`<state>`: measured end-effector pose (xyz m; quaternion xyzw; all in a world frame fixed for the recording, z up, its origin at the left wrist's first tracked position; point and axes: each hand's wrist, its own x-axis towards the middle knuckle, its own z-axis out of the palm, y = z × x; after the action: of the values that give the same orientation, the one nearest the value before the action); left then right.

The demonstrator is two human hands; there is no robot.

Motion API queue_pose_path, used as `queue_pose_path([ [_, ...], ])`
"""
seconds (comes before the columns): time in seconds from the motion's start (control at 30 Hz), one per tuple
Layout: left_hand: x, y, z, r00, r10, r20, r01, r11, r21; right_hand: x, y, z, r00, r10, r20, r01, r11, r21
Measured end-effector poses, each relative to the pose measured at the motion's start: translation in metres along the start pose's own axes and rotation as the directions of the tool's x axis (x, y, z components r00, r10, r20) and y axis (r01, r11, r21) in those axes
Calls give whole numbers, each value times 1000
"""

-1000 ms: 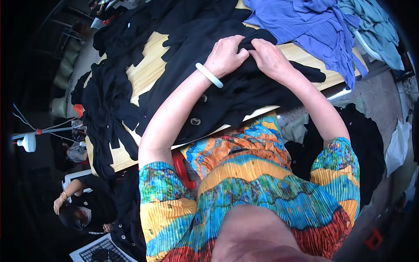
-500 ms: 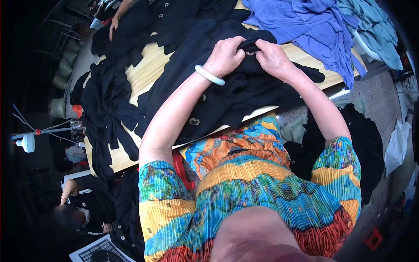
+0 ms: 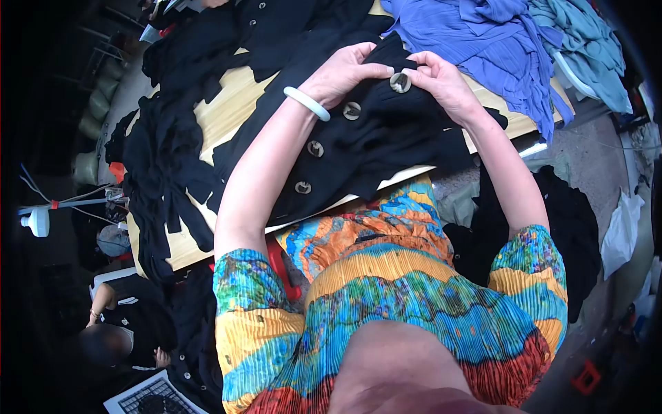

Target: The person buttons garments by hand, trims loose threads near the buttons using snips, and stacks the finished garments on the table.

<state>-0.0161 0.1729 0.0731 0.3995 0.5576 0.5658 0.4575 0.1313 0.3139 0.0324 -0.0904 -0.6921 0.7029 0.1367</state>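
Across the wooden table (image 3: 222,103) lies a black garment (image 3: 376,148) with several large mottled buttons down its front. My left hand (image 3: 345,74), with a pale bangle on the wrist, pinches the garment's upper edge between thumb and fingers. Just to the right, my right hand (image 3: 445,84) grips the same edge beside the top button (image 3: 400,82). A short stretch of black cloth spans the gap between my hands. Lower down the front are another button (image 3: 352,110) and a third button (image 3: 315,148).
Purple cloth (image 3: 483,48) and teal cloth (image 3: 586,52) are heaped at the upper right. More black garments (image 3: 165,138) cover the table's left side. A seated person (image 3: 138,321) is at the lower left. A white bag (image 3: 623,234) lies at the right.
My hands have moved slightly apart, and the garment's button front has turned up into view. A co-worker's hand that reached over the cloth at the upper left has drawn back.
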Motion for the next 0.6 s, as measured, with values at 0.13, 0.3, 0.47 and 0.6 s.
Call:
queue_pose_path([
  [0.13,-3,1,1,998,15,-57,-17,999,-38,-6,-1,10,997,-58,-52,63,993,100],
  [0.3,-26,-5,-12,985,130,-113,-95,957,275,-15,-19,33,993,53,105,-21,958,-286],
  [0.47,-81,14,-17,958,174,-226,-118,963,242,-20,-51,45,978,-195,78,196,980,-7],
  [0.6,-118,6,-65,915,115,-387,-41,980,195,-41,-103,35,967,-247,-69,256,920,297],
])
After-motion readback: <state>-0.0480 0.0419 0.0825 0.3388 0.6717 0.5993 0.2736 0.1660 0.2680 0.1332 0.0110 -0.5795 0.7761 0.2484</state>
